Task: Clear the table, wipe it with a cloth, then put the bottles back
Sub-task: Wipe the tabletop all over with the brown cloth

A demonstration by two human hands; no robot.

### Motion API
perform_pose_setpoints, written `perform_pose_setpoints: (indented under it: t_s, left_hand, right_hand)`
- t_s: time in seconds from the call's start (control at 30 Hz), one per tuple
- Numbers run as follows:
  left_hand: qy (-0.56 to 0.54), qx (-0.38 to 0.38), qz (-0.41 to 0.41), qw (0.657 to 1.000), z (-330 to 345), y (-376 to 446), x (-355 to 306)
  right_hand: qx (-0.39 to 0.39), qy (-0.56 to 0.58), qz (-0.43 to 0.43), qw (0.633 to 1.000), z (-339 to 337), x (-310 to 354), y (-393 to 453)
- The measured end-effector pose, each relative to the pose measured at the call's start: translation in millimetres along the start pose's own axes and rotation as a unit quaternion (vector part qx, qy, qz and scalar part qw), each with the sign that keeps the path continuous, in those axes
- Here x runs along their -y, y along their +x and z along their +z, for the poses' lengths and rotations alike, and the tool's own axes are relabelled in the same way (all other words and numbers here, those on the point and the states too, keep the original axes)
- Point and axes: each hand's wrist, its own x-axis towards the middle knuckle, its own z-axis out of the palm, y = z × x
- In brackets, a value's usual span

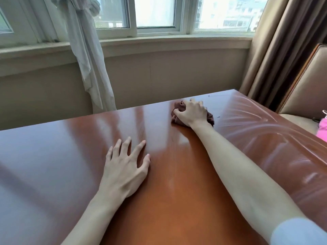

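A glossy reddish-brown wooden table (53,156) fills the lower view. My right hand (191,113) reaches to the far edge and grips a crumpled brown cloth (178,105), pressing it onto the tabletop. My left hand (125,165) lies flat on the table nearer to me, fingers spread and straight. Wet wipe streaks show on the right part of the table. No bottles are in view.
A beige padded chair (304,92) stands at the right of the table, with a pink object (323,128) on its seat. Brown curtains (276,50) hang at the right, a white sheer curtain (85,55) at the left, and a window sill (159,41) runs behind.
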Motion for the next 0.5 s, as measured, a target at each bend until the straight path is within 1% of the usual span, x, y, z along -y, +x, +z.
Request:
perform_pose_setpoints:
  t_s: [0.07, 0.17, 0.27, 0.4, 0.5]
  left_hand:
    - [-0.009, 0.006, 0.001, 1.0, -1, 0, -1]
    - [-0.014, 0.015, 0.0, 1.0, -3, -1, -1]
    - [-0.011, 0.021, 0.004, 1.0, -6, -3, -2]
    - [-0.011, 0.025, 0.007, 1.0, -9, -6, -3]
    - [-0.009, 0.026, 0.008, 1.0, -8, -6, -3]
  right_hand:
    - [0.014, 0.004, -0.015, 1.0, -6, 0, -24]
    - [0.018, -0.006, -0.052, 0.998, -24, 4, -89]
    - [0.005, -0.011, -0.096, 0.995, -47, 11, -173]
    - [-0.02, 0.02, -0.156, 0.987, -67, 18, -271]
    - [-0.011, 0.046, -0.167, 0.985, -70, 19, -284]
